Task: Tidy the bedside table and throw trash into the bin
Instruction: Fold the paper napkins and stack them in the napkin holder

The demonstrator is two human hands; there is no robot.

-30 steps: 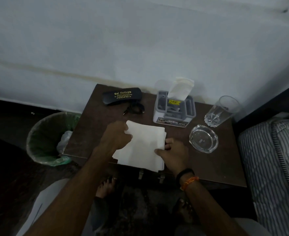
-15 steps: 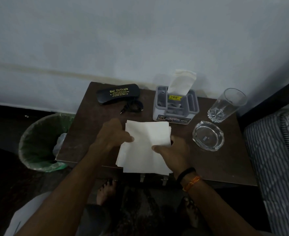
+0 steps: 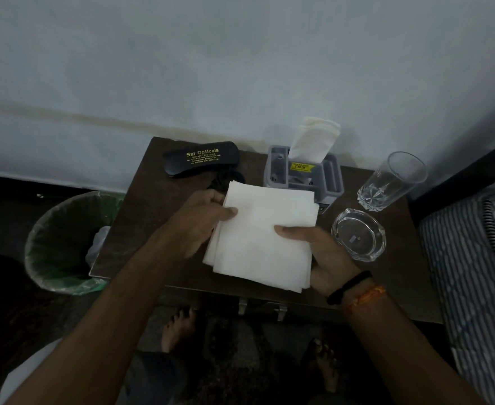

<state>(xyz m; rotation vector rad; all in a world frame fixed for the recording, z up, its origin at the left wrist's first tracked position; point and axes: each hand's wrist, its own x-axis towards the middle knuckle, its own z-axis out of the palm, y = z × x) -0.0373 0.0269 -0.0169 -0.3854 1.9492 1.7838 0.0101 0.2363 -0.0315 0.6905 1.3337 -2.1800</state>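
Observation:
A stack of white paper napkins [image 3: 262,235] is held over the dark brown bedside table [image 3: 141,217]. My left hand [image 3: 199,220] pinches its left edge with the thumb on top. My right hand [image 3: 319,249] grips the right edge, thumb on top and fingers underneath. A green-lined bin [image 3: 62,244] stands on the floor left of the table, with a pale plastic bag inside it.
At the table's back lie a black glasses case [image 3: 201,162] and dark glasses partly hidden by the napkins. A grey napkin holder [image 3: 331,179] has a tissue sticking up. A drinking glass [image 3: 392,182] and glass ashtray [image 3: 358,233] stand right; a striped mattress [image 3: 474,273] lies beyond.
The napkin stack has come up off the table top between both hands, and the right hand has turned palm up under its edge.

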